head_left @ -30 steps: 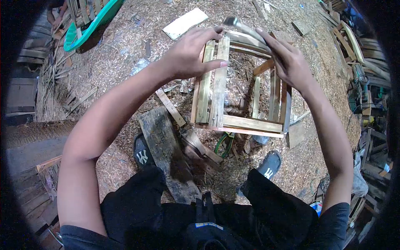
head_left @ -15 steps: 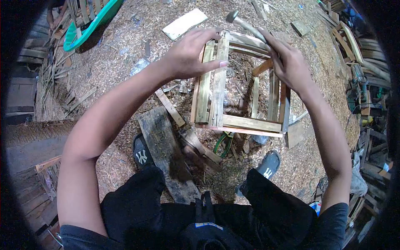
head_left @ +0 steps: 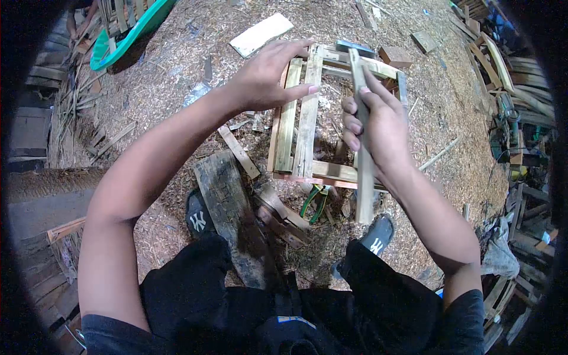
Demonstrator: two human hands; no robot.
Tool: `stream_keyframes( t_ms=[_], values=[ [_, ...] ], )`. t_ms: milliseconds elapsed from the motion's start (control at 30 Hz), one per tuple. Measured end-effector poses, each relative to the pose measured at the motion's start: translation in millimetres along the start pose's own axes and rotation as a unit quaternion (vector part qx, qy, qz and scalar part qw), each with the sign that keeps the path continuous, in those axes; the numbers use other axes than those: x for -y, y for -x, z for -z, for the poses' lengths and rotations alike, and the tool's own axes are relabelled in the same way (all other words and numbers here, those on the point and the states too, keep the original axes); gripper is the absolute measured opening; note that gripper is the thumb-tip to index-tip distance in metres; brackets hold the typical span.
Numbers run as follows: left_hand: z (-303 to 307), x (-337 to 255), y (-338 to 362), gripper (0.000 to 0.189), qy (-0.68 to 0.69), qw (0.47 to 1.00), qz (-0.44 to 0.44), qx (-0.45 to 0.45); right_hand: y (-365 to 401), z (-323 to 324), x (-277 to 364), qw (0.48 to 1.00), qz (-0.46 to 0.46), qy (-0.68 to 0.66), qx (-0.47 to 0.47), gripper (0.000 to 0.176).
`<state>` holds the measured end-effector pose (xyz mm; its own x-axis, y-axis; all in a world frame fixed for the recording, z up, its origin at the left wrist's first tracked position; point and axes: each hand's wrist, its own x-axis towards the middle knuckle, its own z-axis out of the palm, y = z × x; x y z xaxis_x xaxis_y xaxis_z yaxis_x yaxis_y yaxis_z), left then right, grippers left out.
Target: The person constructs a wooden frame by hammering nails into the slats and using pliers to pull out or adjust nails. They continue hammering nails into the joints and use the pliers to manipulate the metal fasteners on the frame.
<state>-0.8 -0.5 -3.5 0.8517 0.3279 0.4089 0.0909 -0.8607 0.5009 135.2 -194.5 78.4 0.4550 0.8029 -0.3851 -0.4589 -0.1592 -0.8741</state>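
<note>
My right hand (head_left: 381,127) is closed around the handle of a hammer (head_left: 365,177), its wooden shaft pointing toward me. The metal hammer head (head_left: 355,46) lies over the far side of a wooden frame (head_left: 307,118) built from thin slats. My left hand (head_left: 272,77) grips this frame at its far left corner, with the thumb on a slat and the fingers over the far end. Green-handled pliers (head_left: 313,201) rest just below the frame's near edge. The hammer and right hand cover part of the frame's right side.
A thick worn plank (head_left: 231,207) lies between my feet, beside wood offcuts (head_left: 281,216). Sawdust and shavings cover the ground. A white board (head_left: 261,34) and a wooden block (head_left: 395,56) lie beyond the frame. A green curved rim (head_left: 133,38) stands far left, near another person's arm.
My right hand has turned and moved left and nearer to me. The hammer has swung from slanting across the far edge to lying lengthwise over the frame. My left hand keeps its hold.
</note>
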Motion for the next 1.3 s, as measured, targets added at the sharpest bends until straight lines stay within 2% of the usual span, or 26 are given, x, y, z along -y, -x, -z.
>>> stream_keyframes(
  t_ms=[67, 133, 167, 267, 400, 433, 500, 567, 667, 700, 733, 767, 800, 833, 867, 933, 1000, 1067, 1133, 1200, 1233, 1300],
  values=[
    [1.8, -2.2, -0.7, 0.077, -0.004, 1.0, 0.026, 0.011, -2.6, -4.9, 1.0, 1.0, -0.018, 0.016, 0.002, 0.056],
    [-0.1, -0.8, -0.9, 0.081, -0.006, 1.0, 0.018, 0.008, -8.7, -2.6, -3.8, 0.998, -0.04, -0.019, 0.046, 0.056],
    [-0.6, 0.5, -0.2, 0.086, -0.008, 1.0, 0.013, 0.005, -8.7, -1.7, -4.4, 0.999, -0.031, -0.016, 0.033, 0.056],
    [-1.3, -1.2, 1.4, 0.083, 0.003, 1.0, 0.014, -0.007, -6.7, -6.1, -5.1, 0.998, -0.016, -0.052, -0.009, 0.056],
    [-0.6, 2.1, -0.3, 0.083, 0.001, 1.0, 0.013, 0.003, -9.8, -1.6, 1.3, 0.996, -0.054, -0.042, 0.064, 0.055],
    [-2.5, 2.5, -0.7, 0.083, 0.0, 1.0, -0.006, -0.007, -5.2, -5.5, -0.4, 0.999, -0.041, -0.032, 0.015, 0.054],
    [-2.5, 1.4, 1.3, 0.084, -0.002, 1.0, -0.022, -0.017, -5.0, -10.8, -2.2, 0.999, -0.031, -0.029, -0.002, 0.054],
    [0.0, -2.5, 0.0, 0.08, -0.004, 0.999, 0.032, 0.016, -4.2, -11.0, 0.8, 0.999, -0.017, -0.025, -0.022, 0.055],
    [3.5, -2.9, -0.2, 0.071, 0.002, 0.999, 0.044, 0.032, -5.0, -5.5, 6.5, 0.998, -0.05, 0.033, 0.021, 0.053],
    [3.3, -3.8, -0.2, 0.071, 0.001, 0.999, 0.043, 0.034, -6.1, 0.2, 7.1, 0.994, -0.011, 0.104, 0.012, 0.052],
    [2.5, -4.9, 0.2, 0.067, -0.005, 0.998, 0.049, 0.038, -8.0, 5.8, 8.6, 0.984, 0.027, 0.176, 0.005, 0.052],
    [2.0, -5.8, 0.7, 0.063, -0.011, 0.998, 0.055, 0.041, -10.2, 11.1, 12.0, 0.952, 0.056, 0.3, -0.03, 0.049],
    [1.7, -6.1, 1.0, 0.063, -0.011, 0.998, 0.056, 0.04, -14.8, 21.6, 12.1, 0.952, 0.055, 0.301, -0.029, 0.049],
    [1.8, -6.2, 0.4, 0.061, -0.008, 0.998, 0.053, 0.039, -20.6, 33.1, 9.9, 0.889, 0.171, 0.425, -0.005, 0.049],
    [2.4, -6.0, -0.1, 0.06, -0.006, 0.998, 0.049, 0.038, -24.4, 40.2, 7.6, 0.796, 0.282, 0.535, 0.019, 0.049],
    [3.5, -5.2, 0.1, 0.06, -0.005, 0.998, 0.047, 0.039, -21.8, 40.5, 9.7, 0.788, 0.286, 0.545, 0.019, 0.05],
    [4.4, -7.1, -1.4, 0.06, -0.003, 0.998, 0.044, 0.041, -22.6, 43.4, 11.3, 0.743, 0.302, 0.596, 0.048, 0.058],
    [7.7, -10.4, -1.9, 0.061, -0.004, 0.996, 0.07, 0.057, -19.5, 39.2, 13.7, 0.744, 0.306, 0.592, 0.046, 0.058],
    [3.3, -5.6, -0.9, 0.06, -0.011, 0.997, 0.057, 0.045, -20.4, 38.9, 10.6, 0.745, 0.311, 0.588, 0.044, 0.059],
    [2.3, -3.9, -0.5, 0.059, -0.017, 0.998, 0.042, 0.032, -27.0, 43.2, -0.1, 0.7, 0.377, 0.603, 0.07, 0.064],
    [2.7, -5.2, -0.1, 0.058, -0.017, 0.999, 0.039, 0.024, -29.2, 43.7, -1.3, 0.69, 0.356, 0.624, 0.086, 0.068],
    [2.7, -4.4, -0.9, 0.057, -0.018, 0.999, 0.035, 0.017, -28.2, 43.2, -2.3, 0.7, 0.37, 0.607, 0.07, 0.07]
  ],
)
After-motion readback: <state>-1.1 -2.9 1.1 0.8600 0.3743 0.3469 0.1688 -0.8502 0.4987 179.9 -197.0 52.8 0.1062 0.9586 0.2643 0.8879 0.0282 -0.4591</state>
